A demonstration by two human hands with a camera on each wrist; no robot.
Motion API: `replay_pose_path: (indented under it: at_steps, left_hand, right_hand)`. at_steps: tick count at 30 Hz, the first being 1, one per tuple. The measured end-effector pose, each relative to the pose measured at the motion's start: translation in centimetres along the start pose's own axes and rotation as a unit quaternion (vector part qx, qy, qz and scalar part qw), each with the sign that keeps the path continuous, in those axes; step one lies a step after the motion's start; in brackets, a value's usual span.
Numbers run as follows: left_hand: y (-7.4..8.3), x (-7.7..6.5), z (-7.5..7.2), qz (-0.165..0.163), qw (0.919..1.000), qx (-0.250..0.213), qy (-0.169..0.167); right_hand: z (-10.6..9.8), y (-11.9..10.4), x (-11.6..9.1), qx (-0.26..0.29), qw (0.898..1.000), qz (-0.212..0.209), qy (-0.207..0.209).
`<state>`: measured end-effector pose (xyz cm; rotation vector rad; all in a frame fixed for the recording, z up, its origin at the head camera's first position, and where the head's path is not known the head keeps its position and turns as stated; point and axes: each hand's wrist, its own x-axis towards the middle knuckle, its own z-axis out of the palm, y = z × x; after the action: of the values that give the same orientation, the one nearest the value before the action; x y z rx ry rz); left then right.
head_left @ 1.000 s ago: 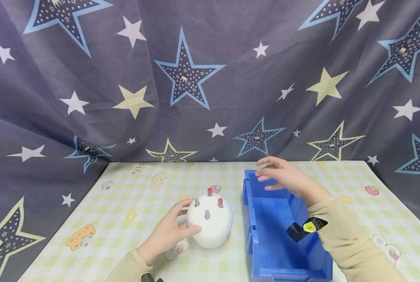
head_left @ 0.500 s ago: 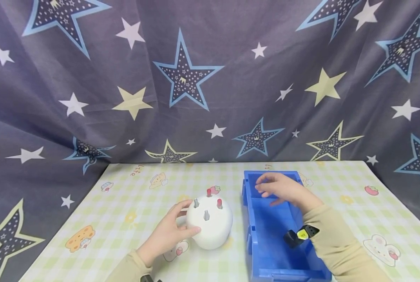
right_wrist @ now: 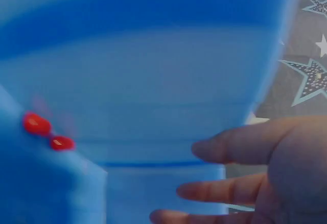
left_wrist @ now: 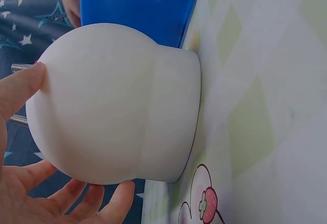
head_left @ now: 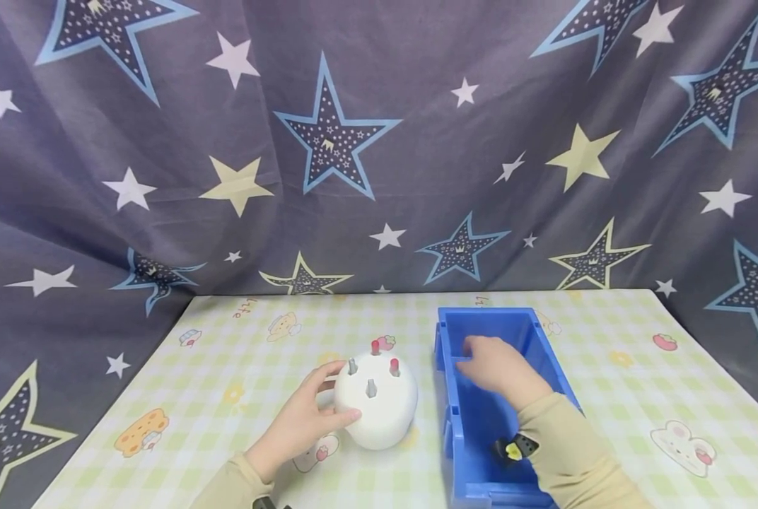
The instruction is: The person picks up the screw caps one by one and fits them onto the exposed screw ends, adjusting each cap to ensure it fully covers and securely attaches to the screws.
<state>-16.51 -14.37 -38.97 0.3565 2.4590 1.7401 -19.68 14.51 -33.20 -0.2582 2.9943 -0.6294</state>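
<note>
A smooth white round body [head_left: 379,417] stands on the tablecloth left of the blue bin. Two bare grey metal pegs [head_left: 371,388] and two pegs with red tips [head_left: 394,366] stick up from its top. My left hand [head_left: 309,410] holds the body from its left side, thumb in front and fingers behind. Inside the blue plastic bin [head_left: 455,438] is my right hand [head_left: 500,367], fingers pointing down. In the right wrist view, its fingers are extended and hold nothing. Two small glossy red pieces [right_wrist: 37,124] lie in the bin, apart from the fingertips.
The table [head_left: 226,353] wears a green checked cloth with printed cartoon figures. Behind it hangs a dark curtain [head_left: 366,155] with stars. The bin's tall side wall [head_left: 453,417] stands close to the white body's right side.
My right hand has moved down and to the left, from above the bin's far end into the bin. My left hand and the white body have stayed in place.
</note>
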Motion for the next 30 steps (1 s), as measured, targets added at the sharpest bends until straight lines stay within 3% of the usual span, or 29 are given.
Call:
replay_pose_path:
  at_steps: [10,13,15,18,21,26,30]
  left_hand:
    - [-0.2,0.1,0.0,-0.001,1.0000,-0.001,0.002]
    - [-0.1,0.0,0.1,-0.002,1.0000,-0.005,0.007]
    - [-0.1,0.0,0.1,-0.004,0.9999,-0.005,0.013]
    - [-0.2,0.0,0.2,-0.007,0.9998,-0.006,0.016]
    - [-0.2,0.0,0.1,-0.008,0.9999,-0.005,0.014]
    - [-0.3,0.1,0.1,-0.004,0.9999,-0.008,0.007]
    - [-0.3,0.1,0.1,-0.002,0.9999,-0.010,0.005]
  right_hand:
    - [2.4,0.7,0.1,0.027,0.999,0.032,-0.018]
    - [2.8,1.1,0.2,0.062,0.996,0.047,-0.035]
    - [3.1,1.3,0.3,0.114,0.990,0.062,-0.058]
    - [3.5,1.6,0.5,0.208,0.970,0.089,-0.092]
    - [3.9,1.8,0.7,0.268,0.951,0.109,-0.113]
    - [4.2,2.0,1.0,0.298,0.938,0.127,-0.125]
    - [4.5,2.3,1.0,0.309,0.933,0.134,-0.125]
